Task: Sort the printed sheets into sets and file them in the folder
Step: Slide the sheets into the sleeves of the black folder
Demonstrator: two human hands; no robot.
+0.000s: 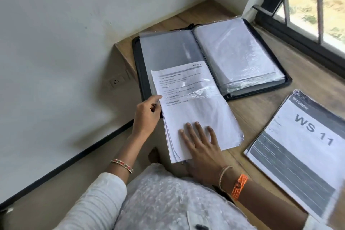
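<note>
**Q:** Clear plastic sleeve (168, 56), left page of the open folder (211, 58): what is going into it, and how far has it gone?

**A:** One set of printed sheets (197, 114) is partly entered. Its top, printed end lies under the sleeve film, just beyond the left hand (147, 115); its lower, blank end lies on the near side, under the right hand (203, 145), and overhangs the wooden ledge (261, 110).

**Q:** State of the hands?

**A:** Left hand: fingers curled at the set's left edge, apparently pinching the sleeve's mouth there; the exact hold cannot be told. Right hand: flat, fingers spread and straight, pressing on the sheets.

**Q:** Orientation of the set?

**A:** Long axis runs from the right hand away toward the folder, tilted a little to the left. The heading end points away from the person.

**Q:** Progress, as a judgement?

**A:** The right-hand sleeves of the folder look already filled. This set is probably about half seated. A further stack, headed "WS 11" (302, 142), lies well to the right of the right hand, not yet filed.
</note>
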